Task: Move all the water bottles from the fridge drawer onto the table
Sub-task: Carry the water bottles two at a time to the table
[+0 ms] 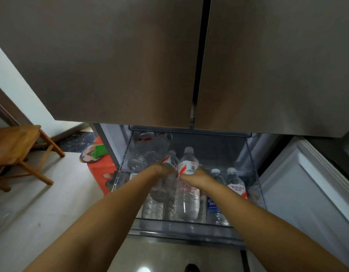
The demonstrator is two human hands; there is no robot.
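The clear fridge drawer [181, 225] is pulled out below the closed upper doors and holds several clear water bottles. My left hand [161, 169] is closed around one bottle [170, 160] with a red and white label. My right hand [196, 175] grips a second bottle [188, 163] with a white cap and a red and white label. Both held bottles stand side by side above the others in the drawer. Two smaller bottles [235, 183] stand at the drawer's right side. More bottles [150, 148] lie at the back left.
The closed grey fridge doors [130, 55] hang directly above the drawer. An open white lower door [307, 183] stands at the right. A wooden chair [16, 150] is on the left, and an orange bag [100, 169] lies beside the drawer. Pale floor fills the lower left.
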